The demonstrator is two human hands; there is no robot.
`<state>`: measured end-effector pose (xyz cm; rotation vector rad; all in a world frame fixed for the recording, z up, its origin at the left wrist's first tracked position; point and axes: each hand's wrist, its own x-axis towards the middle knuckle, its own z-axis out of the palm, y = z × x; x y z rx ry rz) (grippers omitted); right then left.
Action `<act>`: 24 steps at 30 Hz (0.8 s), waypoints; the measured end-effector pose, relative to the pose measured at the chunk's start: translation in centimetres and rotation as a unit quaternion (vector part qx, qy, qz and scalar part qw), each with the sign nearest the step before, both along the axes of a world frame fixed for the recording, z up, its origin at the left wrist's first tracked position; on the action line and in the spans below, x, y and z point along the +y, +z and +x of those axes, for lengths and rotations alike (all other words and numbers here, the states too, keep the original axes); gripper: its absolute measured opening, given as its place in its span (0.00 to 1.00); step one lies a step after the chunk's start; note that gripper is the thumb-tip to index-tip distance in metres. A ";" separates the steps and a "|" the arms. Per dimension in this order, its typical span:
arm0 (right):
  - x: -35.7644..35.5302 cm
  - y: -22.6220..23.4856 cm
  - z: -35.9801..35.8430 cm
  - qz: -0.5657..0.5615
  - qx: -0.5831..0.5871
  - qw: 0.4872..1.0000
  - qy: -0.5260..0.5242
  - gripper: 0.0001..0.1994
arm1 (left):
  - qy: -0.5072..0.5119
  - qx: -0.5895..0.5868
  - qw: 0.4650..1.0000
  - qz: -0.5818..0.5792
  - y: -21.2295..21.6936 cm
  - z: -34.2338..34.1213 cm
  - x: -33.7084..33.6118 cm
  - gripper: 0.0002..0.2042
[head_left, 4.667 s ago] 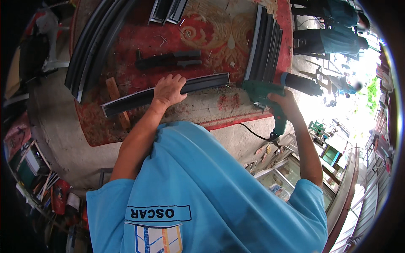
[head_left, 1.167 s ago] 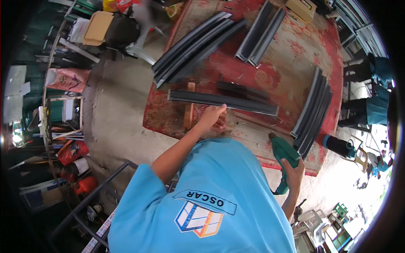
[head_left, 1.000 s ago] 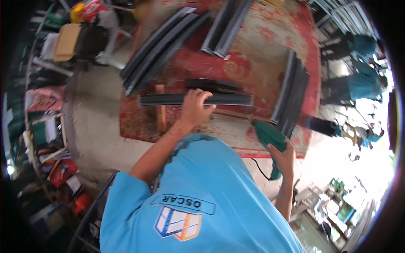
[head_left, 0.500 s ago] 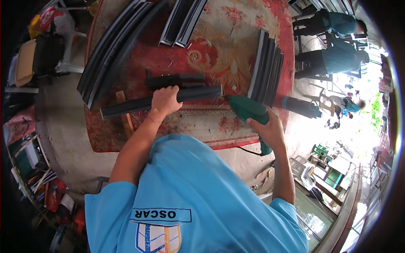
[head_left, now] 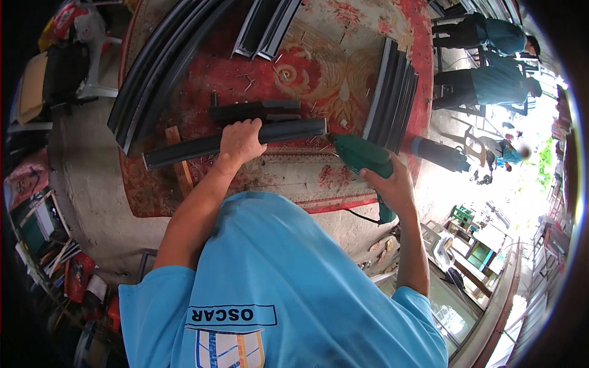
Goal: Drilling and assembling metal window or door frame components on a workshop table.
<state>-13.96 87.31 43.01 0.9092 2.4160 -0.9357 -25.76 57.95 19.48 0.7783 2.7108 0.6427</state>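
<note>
My left hand (head_left: 242, 142) is wrapped round the middle of a dark grey profile bar (head_left: 190, 151), which lies slantwise over the near part of the carpeted table. At the bar's right end, my right hand (head_left: 392, 186) grips a green power drill (head_left: 362, 153) by its handle. The drill's tip points left, close to the bar's end; whether it touches cannot be made out. Just beyond the bar lies a black tool-like object (head_left: 254, 111), its kind unclear. Under the bar's left part runs a wooden strip (head_left: 179, 162).
Long curved black profiles (head_left: 153, 73) lie at the table's left, two channel profiles (head_left: 265, 30) at the back, and a stack of short profiles (head_left: 389, 92) at the right. A dark cylinder (head_left: 440, 153) juts past the right edge. Two people (head_left: 500, 86) stand farther right.
The drill's tip has shifted slightly right and down relative to the bar's end. My left hand keeps its hold, and the whole view has moved a little.
</note>
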 end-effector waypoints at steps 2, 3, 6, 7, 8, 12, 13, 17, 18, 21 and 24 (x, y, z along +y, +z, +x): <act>-0.1 -0.1 0.1 0.005 0.012 1.000 0.004 0.32 | -0.001 -0.001 1.000 0.002 0.0 0.0 0.0 0.19; -0.1 -0.2 0.1 0.006 0.012 1.000 0.005 0.32 | -0.002 -0.002 1.000 0.004 0.0 0.0 0.0 0.19; 0.0 -0.7 0.4 0.009 0.026 0.999 0.019 0.32 | -0.002 0.001 1.000 0.008 0.0 0.0 -0.1 0.19; 0.0 -0.9 0.6 0.003 0.033 0.999 0.023 0.33 | -0.001 0.001 1.000 0.008 0.0 0.0 -0.1 0.19; 0.0 -1.0 0.7 -0.004 0.040 0.999 0.027 0.34 | -0.002 -0.001 1.000 0.002 0.0 0.0 -0.1 0.18; -1.2 -0.3 0.3 0.039 0.006 0.998 0.046 0.36 | -0.004 -0.017 1.000 -0.007 -0.2 0.0 -0.1 0.18; -1.5 -0.1 0.1 0.040 -0.005 0.998 0.043 0.33 | -0.006 -0.018 1.000 -0.006 -0.2 -0.1 0.0 0.18; -1.4 -0.2 -0.4 0.047 -0.031 0.998 0.040 0.31 | -0.007 -0.018 1.000 -0.005 -0.1 -0.1 -0.1 0.19; -1.5 0.0 -0.9 0.047 -0.032 0.998 0.040 0.31 | -0.006 -0.018 1.000 -0.003 -0.1 -0.1 -0.1 0.19; -1.7 0.7 -2.1 0.067 -0.059 0.995 0.048 0.32 | -0.003 -0.011 1.000 0.005 -0.1 -0.1 -0.1 0.20; -1.5 1.0 -2.8 0.053 -0.059 0.994 0.074 0.32 | 0.000 -0.009 1.000 0.015 0.0 -0.1 0.0 0.20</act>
